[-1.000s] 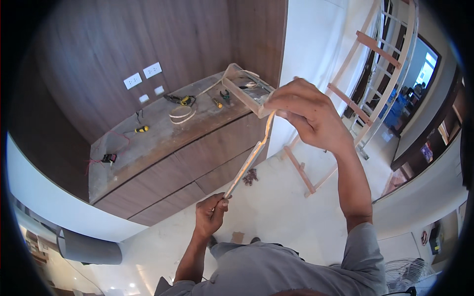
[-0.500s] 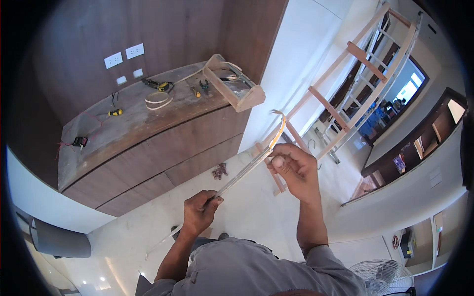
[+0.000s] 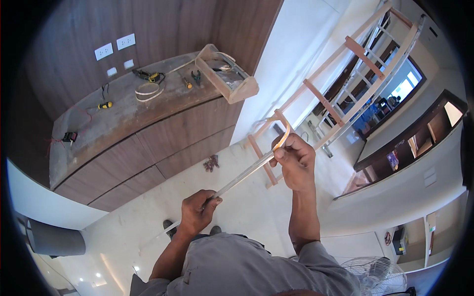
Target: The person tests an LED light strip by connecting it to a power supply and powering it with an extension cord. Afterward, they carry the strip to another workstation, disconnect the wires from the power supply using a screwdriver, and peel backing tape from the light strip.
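Note:
A long, thin, pale metal channel (image 3: 240, 179) runs slantwise in front of me, its lower end reaching down past my left wrist. My left hand (image 3: 197, 211) is closed around its middle. At the upper end, my right hand (image 3: 295, 160) pinches a flexible yellow-white strip (image 3: 286, 129), which looks like LED tape, where it meets the channel. The strip's loose end curls up and left beyond my fingers. My right fingertips partly hide the place where strip and channel meet.
A dusty wooden cabinet (image 3: 148, 153) stands at the left. On it lie a wooden toolbox (image 3: 232, 93), a coil of strip (image 3: 148, 92), pliers (image 3: 196, 77) and a yellow-handled tool (image 3: 105, 105). A wooden ladder (image 3: 321, 101) leans at the right; gloves (image 3: 211, 163) lie on the floor.
My right hand has shifted slightly down and left along the strip, and its loose end now bends further left. My left hand keeps its hold. The view has shifted slightly.

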Available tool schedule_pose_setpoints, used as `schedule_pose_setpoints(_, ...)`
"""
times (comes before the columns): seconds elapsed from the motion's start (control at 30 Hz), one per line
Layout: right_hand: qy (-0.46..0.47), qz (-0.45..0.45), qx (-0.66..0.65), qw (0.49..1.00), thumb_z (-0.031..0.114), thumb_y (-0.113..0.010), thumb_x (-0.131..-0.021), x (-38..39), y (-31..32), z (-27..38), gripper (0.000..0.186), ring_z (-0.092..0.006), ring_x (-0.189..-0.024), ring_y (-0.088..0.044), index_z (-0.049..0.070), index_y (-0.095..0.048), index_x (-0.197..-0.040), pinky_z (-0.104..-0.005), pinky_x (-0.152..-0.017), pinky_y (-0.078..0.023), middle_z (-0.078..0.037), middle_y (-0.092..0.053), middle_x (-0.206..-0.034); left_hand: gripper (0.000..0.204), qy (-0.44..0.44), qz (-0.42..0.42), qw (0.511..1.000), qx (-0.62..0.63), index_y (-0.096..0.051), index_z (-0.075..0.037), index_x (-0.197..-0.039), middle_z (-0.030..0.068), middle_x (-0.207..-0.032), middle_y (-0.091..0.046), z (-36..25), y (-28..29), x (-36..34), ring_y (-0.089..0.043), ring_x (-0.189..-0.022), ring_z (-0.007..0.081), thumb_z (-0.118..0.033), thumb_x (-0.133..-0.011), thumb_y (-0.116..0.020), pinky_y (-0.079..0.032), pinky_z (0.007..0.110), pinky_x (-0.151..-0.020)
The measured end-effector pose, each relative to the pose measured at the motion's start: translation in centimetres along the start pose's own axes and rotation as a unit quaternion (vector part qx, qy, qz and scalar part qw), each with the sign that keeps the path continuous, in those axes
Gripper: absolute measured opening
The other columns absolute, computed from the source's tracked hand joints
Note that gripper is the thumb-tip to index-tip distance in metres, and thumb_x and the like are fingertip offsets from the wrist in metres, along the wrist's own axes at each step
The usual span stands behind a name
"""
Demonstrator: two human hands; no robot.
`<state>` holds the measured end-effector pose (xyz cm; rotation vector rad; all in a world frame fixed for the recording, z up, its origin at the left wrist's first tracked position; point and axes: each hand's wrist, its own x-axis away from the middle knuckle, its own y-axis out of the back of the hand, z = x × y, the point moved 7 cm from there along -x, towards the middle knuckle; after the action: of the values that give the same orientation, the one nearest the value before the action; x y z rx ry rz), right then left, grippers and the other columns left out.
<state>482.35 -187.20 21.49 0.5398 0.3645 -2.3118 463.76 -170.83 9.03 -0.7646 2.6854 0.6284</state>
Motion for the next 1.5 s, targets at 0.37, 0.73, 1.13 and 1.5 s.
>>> schedule_pose_setpoints(0.37, 0.173, -0.011, 0.021, 0.985, 0.001, -0.068, -0.092, 0.2, 0.1, 0.2, 0.010, -0.0171, -0.086, -0.055, -0.002, -0.062, -0.100, -0.0314, -0.073, -0.045, -0.010, -0.060, -0.095, 0.010, -0.014, -0.019, 0.999, 0.028, -0.070, -0.003, -0.091, 0.0064, -0.068, -0.065, 0.9, -0.9, -0.4, -0.060, -0.058, 0.0149, -0.013, -0.092, -0.073, -0.049, 0.029, -0.057)
schedule_pose_setpoints(0.73, 0.221, -0.006, 0.101, 0.970, 0.013, -0.069, -0.095, 0.2, -0.1, -0.1, 0.019, -0.0195, -0.087, -0.053, -0.002, -0.060, -0.101, -0.0384, -0.075, -0.050, -0.013, -0.056, -0.099, 0.009, -0.014, -0.017, 0.997, 0.070, -0.071, -0.001, -0.092, 0.0074, -0.068, -0.066, 2.4, -0.9, -0.9, -0.060, -0.058, 0.0134, -0.010, -0.091, -0.074, -0.049, 0.028, -0.057)
schedule_pose_setpoints(1.13, 0.053, 0.057, 0.046, 0.996, 0.013, -0.071, -0.096, -1.2, -0.1, 1.0, 0.018, -0.0129, -0.075, -0.057, -0.003, -0.063, -0.100, -0.0280, -0.069, -0.047, -0.007, -0.062, -0.090, 0.012, 0.028, 0.062, 0.985, 0.162, -0.070, 0.002, -0.092, 0.0022, -0.071, -0.065, 4.0, -1.1, -1.1, -0.057, -0.062, 0.0068, -0.010, -0.095, -0.069, -0.047, 0.025, -0.058)
schedule_pose_setpoints(1.5, 0.035, 0.040, 0.042, 0.998, 0.017, -0.066, -0.097, -1.5, 0.2, -0.5, 0.023, -0.0150, -0.069, -0.059, -0.006, -0.064, -0.100, -0.0268, -0.061, -0.050, -0.012, -0.061, -0.089, 0.020, 0.082, 0.135, 0.949, 0.271, -0.071, 0.002, -0.094, 0.0014, -0.066, -0.060, 5.0, -1.5, -2.1, -0.052, -0.059, 0.0073, -0.017, -0.097, -0.072, -0.044, 0.026, -0.055)
